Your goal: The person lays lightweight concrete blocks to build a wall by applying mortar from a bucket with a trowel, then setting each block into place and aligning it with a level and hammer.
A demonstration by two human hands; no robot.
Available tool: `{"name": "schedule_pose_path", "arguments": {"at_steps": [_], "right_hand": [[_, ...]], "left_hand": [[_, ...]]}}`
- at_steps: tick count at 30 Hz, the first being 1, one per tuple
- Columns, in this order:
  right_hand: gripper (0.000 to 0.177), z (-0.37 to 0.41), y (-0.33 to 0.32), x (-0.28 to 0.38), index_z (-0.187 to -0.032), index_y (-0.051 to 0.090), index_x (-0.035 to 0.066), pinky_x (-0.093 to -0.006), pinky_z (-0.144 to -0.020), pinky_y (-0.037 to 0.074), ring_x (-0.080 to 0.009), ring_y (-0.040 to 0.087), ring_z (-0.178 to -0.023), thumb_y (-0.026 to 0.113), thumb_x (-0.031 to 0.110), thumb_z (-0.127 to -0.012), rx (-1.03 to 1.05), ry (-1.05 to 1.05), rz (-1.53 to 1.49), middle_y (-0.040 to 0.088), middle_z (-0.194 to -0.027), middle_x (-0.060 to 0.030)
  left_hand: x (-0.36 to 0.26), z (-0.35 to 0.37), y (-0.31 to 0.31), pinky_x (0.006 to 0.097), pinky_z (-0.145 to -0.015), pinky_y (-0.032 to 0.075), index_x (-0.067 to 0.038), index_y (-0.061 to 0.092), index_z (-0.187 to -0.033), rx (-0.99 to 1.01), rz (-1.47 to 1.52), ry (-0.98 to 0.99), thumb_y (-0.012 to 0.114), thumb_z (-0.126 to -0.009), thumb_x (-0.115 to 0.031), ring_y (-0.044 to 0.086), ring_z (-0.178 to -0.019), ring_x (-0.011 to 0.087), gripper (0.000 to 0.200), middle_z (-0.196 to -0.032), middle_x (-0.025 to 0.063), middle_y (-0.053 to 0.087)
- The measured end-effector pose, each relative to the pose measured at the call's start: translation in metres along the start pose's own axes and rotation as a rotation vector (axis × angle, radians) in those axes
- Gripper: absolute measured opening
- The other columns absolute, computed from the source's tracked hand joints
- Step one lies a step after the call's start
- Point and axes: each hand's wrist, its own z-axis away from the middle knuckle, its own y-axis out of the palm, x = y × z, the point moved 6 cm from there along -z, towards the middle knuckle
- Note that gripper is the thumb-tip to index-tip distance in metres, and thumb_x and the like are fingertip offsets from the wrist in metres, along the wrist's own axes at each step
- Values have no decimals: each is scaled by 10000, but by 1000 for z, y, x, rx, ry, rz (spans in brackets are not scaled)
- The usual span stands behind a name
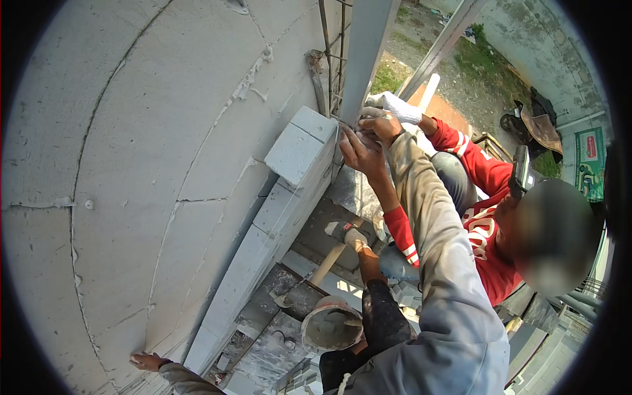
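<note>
My left hand lies flat against the grey block wall at the bottom left, fingers spread and holding nothing. My right hand, in a grey sleeve, reaches up to the top corner of a white block beside a grey column. Its fingers are curled close to a thin wire there; whether they grip it is unclear. A co-worker in a red shirt has a bare hand just below mine and a white-gloved hand just above it.
A row of white blocks runs down along the wall. Rebar rises next to the column. Below, a third person's dark-sleeved arm holds a wooden-handled hammer above a bucket of mortar. A motorbike stands on the ground far below.
</note>
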Motion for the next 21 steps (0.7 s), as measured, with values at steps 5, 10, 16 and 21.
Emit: {"name": "schedule_pose_path", "arguments": {"at_steps": [5,10,16,21], "right_hand": [[392,-1,0,-13,-1160,556,2,-275,-636,497,-191,599,-761,565,12,-768,-74,-29,-237,622,-896,-113],[367,-1,0,-15,-1106,601,32,-261,-693,465,-177,583,-814,599,39,-740,-59,-120,-208,624,-875,-91],[349,5,0,-12,-1103,572,36,-246,-699,435,-133,544,-780,569,57,-755,1,-159,-114,607,-897,-55],[346,13,-1,-6,-1081,619,89,-219,-532,452,-93,552,-650,606,75,-736,-77,-117,-107,618,-820,-46]], "left_hand": [[10,72,54,435,-944,386,123,374,-1263,1,-612,21,491,-861,-444,455,-1143,410,705,-1254,319,418],[-109,333,186,359,-917,382,83,314,-1301,730,34,45,546,-876,-291,448,-1098,274,612,-1198,217,441],[-221,489,278,307,-908,400,72,489,-1188,1555,53,-82,520,-895,-208,548,-1000,232,407,-1029,114,586],[-289,568,336,313,-899,417,18,593,-1097,1653,259,515,515,-899,-191,558,-1027,226,298,-1079,133,611]]}}
